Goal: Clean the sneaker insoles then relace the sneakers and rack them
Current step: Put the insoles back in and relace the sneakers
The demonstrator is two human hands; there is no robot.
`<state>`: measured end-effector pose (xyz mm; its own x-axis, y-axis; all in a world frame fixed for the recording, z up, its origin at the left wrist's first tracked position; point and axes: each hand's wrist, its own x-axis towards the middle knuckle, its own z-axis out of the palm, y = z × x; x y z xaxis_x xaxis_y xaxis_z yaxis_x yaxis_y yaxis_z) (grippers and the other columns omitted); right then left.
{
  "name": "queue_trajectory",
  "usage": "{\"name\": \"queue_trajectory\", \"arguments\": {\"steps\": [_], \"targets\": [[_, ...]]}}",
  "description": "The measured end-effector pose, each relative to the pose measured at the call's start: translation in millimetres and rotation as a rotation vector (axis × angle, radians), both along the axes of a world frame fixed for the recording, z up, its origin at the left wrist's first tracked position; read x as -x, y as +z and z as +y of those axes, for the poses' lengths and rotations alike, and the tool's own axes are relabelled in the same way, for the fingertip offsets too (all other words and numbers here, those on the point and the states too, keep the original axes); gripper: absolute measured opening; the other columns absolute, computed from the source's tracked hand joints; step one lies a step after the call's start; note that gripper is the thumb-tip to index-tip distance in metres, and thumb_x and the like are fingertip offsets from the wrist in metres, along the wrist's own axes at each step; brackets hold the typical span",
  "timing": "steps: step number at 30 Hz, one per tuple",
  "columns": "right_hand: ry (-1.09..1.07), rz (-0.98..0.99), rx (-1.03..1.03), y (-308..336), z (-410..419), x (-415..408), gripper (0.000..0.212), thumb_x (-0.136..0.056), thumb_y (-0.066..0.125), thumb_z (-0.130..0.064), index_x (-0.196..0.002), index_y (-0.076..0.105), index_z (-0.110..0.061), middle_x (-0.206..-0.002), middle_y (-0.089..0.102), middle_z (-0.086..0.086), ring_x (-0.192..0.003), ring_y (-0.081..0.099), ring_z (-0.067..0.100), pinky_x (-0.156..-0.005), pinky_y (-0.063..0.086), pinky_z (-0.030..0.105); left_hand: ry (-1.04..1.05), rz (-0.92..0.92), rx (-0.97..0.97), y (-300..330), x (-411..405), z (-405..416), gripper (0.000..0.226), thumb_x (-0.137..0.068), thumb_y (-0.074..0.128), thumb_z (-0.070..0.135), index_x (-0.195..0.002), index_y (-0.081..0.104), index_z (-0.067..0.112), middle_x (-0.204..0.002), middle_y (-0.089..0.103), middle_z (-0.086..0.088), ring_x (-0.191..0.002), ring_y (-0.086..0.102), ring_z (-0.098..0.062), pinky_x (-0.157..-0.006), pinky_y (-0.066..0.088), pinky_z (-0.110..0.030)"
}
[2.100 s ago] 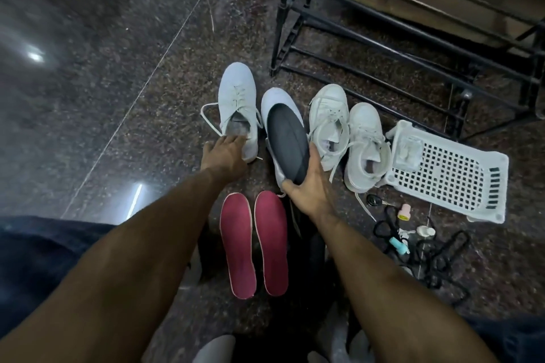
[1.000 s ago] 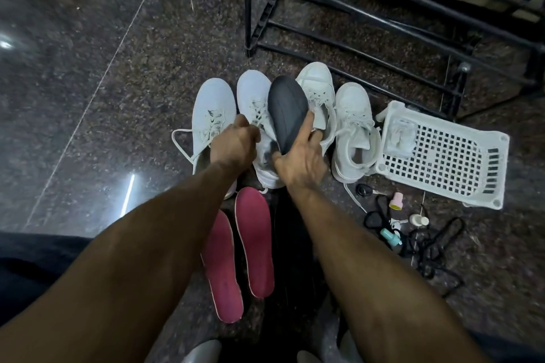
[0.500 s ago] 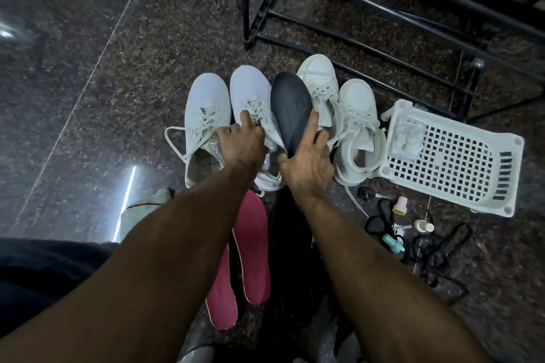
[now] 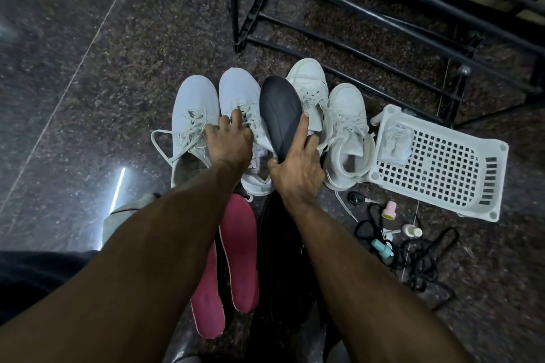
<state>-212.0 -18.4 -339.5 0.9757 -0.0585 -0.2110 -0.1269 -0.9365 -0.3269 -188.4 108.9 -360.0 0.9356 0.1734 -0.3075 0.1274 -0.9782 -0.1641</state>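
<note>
Four white lace-up sneakers are lined up on the dark speckled stone floor (image 4: 88, 74), toes pointing far. Behind them, at far right, a black metal shoe rack (image 4: 383, 18) is seen, its lower bars just beyond the toes. At right, a white perforated plastic basket (image 4: 442, 168) is lying on its side, touching the rightmost white sneaker (image 4: 348, 132); a crumpled pale cloth (image 4: 396, 141) is seen on its left end. Near right, tangled black laces (image 4: 418, 256) are scattered with a pink cap (image 4: 390, 211), a small white bottle (image 4: 412, 230), a teal piece (image 4: 382, 249) and a black key fob (image 4: 355, 200). Two pink foam insoles (image 4: 240, 253) are laid side by side near the person, partly covered by the left forearm. The leftmost white sneaker (image 4: 193, 115) has a lace loop trailing left. The second white sneaker (image 4: 241, 94) is gripped at the tongue and lace area by the left hand (image 4: 228, 144), fingers curled over it. A dark grey flat insole (image 4: 280, 112) is grasped at its heel end by the right hand (image 4: 298, 168), thumb at the left edge and index finger stretched up the right edge; its toe end points far and stands between the second sneaker and the third white sneaker (image 4: 309, 85), partly hiding both. Whether the heel end is inside the shoe cannot be told.
</note>
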Motion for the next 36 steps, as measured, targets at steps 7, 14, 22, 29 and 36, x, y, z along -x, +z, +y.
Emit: {"name": "queue_trajectory", "arguments": {"steps": [7,14,22,29,36], "targets": [[-0.003,0.010,0.016,0.0,2.2,0.0,0.113,-0.074,0.075,-0.043,-0.153,-0.003,-0.022,-0.126,0.039,0.009,-0.105,0.057,0.027,-0.065,0.054,0.040,-0.268,-0.221,0.308,-1.7,11.5,27.2,0.032,-0.089,0.046,0.030,-0.091,0.067,0.007,-0.123,0.048,-0.011,-0.103,0.050,-0.031,-0.065,0.050,-0.045],[0.017,0.070,-0.018,9.3,3.3,-1.6,0.112,-0.077,0.075,-0.040,-0.153,-0.006,-0.021,-0.132,0.037,0.013,-0.107,0.058,0.032,-0.073,0.052,0.041,-0.227,-0.183,0.632,24.4,-1.2,54.9,0.040,-0.084,0.038,0.036,-0.091,0.060,0.003,-0.101,0.060,-0.013,-0.080,0.061,-0.040,-0.064,0.049,-0.045],[0.049,0.190,-0.279,41.8,-38.7,1.5,0.099,-0.074,0.068,-0.040,-0.151,0.006,-0.037,-0.151,0.036,-0.001,-0.126,0.048,0.028,-0.097,0.045,0.042,-0.017,-0.035,0.751,35.8,-12.6,51.2,0.018,-0.092,0.053,0.014,-0.097,0.063,-0.001,-0.100,0.066,-0.022,-0.093,0.060,-0.039,-0.076,0.045,-0.039],[0.340,0.357,-0.013,63.8,-86.9,42.1,0.093,-0.073,0.064,-0.038,-0.150,0.011,-0.040,-0.150,0.040,-0.003,-0.122,0.053,0.026,-0.097,0.045,0.037,-0.255,0.123,0.449,56.4,-12.5,35.0,0.031,-0.089,0.043,0.005,-0.115,0.052,0.018,-0.117,0.053,-0.012,-0.093,0.058,-0.035,-0.072,0.041,-0.036],[0.442,0.369,0.152,63.0,-82.9,44.9,0.096,-0.071,0.058,-0.052,-0.150,0.006,-0.035,-0.142,0.046,0.005,-0.111,0.059,0.032,-0.090,0.050,0.042,-0.433,0.077,0.155,58.5,-3.7,29.0,0.034,-0.093,0.041,0.002,-0.124,0.047,0.015,-0.121,0.050,-0.010,-0.094,0.063,-0.035,-0.066,0.040,-0.038]]}}
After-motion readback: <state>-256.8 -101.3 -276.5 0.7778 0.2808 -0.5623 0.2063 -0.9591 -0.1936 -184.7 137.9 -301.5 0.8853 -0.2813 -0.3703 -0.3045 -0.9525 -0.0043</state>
